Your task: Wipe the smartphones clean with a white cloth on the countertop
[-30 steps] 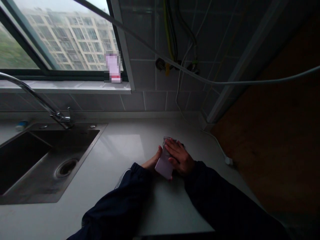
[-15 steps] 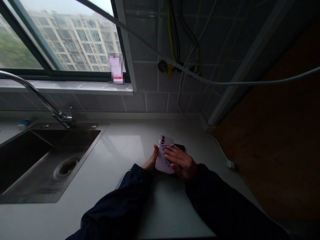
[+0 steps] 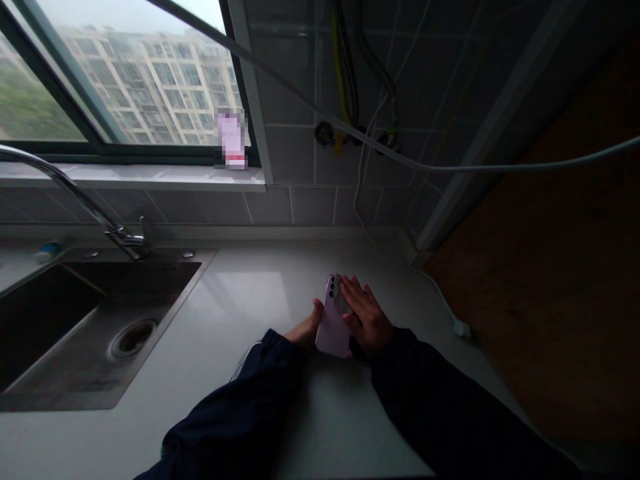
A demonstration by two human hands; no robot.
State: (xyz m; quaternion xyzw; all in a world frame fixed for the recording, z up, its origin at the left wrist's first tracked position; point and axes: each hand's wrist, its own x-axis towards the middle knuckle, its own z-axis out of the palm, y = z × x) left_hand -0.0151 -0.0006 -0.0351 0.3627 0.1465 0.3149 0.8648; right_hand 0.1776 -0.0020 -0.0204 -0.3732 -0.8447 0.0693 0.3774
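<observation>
A light purple smartphone (image 3: 331, 330) is tilted above the counter, its back and camera lenses facing up. My left hand (image 3: 306, 328) grips it from the left, with the thumb along the edge and the fingers hidden beneath. My right hand (image 3: 367, 317) lies across the upper right of the phone's back, fingers stretched out and slightly spread. Under those fingertips shows a thin greyish patch that I cannot make out. Something dark is partly visible below my right palm, too shaded to name.
A steel sink (image 3: 175, 313) with a chrome faucet (image 3: 125, 240) lies to the left. The white countertop (image 3: 250, 400) runs under my arms. A white plug (image 3: 461, 328) on a cable rests at the right. A grey hose (image 3: 480, 168) crosses above, before the tiled wall and window.
My right hand has slid up and towards the right on the phone's back, baring more of its lower part. The phone has shifted slightly right and turned more upright in the view.
</observation>
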